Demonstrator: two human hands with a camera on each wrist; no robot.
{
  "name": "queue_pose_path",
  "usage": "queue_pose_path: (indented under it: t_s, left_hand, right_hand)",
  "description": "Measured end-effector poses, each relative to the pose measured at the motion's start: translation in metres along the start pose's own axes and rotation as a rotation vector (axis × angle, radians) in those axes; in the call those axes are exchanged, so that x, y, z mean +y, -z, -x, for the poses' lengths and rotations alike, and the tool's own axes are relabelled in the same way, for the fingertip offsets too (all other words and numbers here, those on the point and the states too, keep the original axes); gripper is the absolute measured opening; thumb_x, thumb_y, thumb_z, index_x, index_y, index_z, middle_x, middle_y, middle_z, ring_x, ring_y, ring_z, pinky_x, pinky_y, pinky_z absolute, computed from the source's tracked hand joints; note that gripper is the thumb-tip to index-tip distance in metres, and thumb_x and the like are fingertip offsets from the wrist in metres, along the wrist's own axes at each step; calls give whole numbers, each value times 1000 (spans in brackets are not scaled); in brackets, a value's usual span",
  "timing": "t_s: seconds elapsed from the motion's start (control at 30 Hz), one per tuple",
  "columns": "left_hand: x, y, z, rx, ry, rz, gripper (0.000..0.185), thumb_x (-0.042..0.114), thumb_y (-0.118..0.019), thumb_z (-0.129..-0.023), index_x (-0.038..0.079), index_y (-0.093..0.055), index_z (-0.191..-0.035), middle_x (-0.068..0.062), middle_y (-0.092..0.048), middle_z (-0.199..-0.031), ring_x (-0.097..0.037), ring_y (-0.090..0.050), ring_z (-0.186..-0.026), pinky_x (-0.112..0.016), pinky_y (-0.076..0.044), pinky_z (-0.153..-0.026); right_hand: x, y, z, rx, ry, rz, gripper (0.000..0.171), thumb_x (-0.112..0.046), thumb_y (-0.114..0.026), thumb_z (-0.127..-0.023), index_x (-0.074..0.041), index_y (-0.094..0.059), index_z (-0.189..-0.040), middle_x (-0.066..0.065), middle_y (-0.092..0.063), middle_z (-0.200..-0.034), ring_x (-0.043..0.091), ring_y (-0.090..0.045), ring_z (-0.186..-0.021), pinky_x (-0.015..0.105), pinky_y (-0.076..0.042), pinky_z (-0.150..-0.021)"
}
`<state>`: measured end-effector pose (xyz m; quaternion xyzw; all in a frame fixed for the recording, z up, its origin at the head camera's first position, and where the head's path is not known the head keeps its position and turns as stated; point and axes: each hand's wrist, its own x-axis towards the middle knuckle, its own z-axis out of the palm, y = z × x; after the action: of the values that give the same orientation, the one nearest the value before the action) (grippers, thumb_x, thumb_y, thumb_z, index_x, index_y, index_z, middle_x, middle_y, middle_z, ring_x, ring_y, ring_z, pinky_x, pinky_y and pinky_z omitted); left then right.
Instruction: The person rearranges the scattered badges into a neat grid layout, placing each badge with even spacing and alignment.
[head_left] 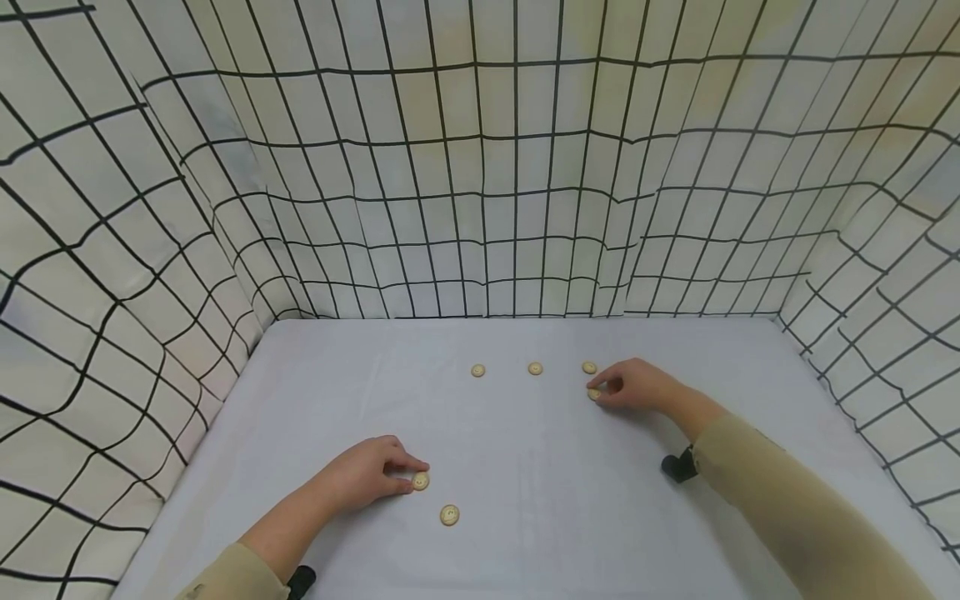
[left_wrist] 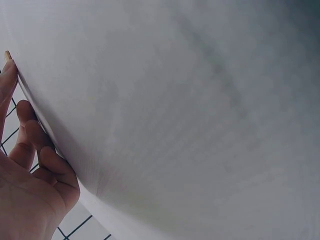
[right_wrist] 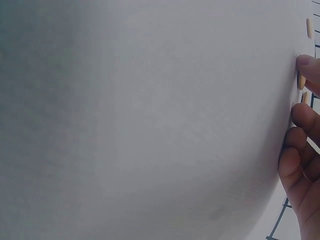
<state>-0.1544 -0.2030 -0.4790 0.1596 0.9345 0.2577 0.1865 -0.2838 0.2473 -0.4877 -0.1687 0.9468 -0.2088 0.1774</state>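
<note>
A white-covered table (head_left: pixel 525 533) is seen, on which six small tan buttons (head_left: pixel 449 515) are laid flat, well apart.

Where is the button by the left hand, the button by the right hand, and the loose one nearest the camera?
Left-hand button (head_left: pixel 421 481), head view, its face.
Right-hand button (head_left: pixel 594 394), head view, its visible edge.
Nearest loose button (head_left: pixel 449 515), head view, its centre.
</note>
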Motion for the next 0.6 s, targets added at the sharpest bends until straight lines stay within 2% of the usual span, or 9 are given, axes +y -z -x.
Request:
queue_pose_path:
  t_s: [0.6]
  left_hand:
    - [2, -1, 0, -2, 34, 2, 28, 25, -82, -81, 35, -77, -106, 15, -57, -87, -9, -50, -79, -29, -42, -72]
  right_hand:
    - [-1, 1, 3, -3, -27, -24, 30, -31, -77, -87, -28, -74, -117, -1, -60, -88, 19, -52, -85, 35, -44, -72]
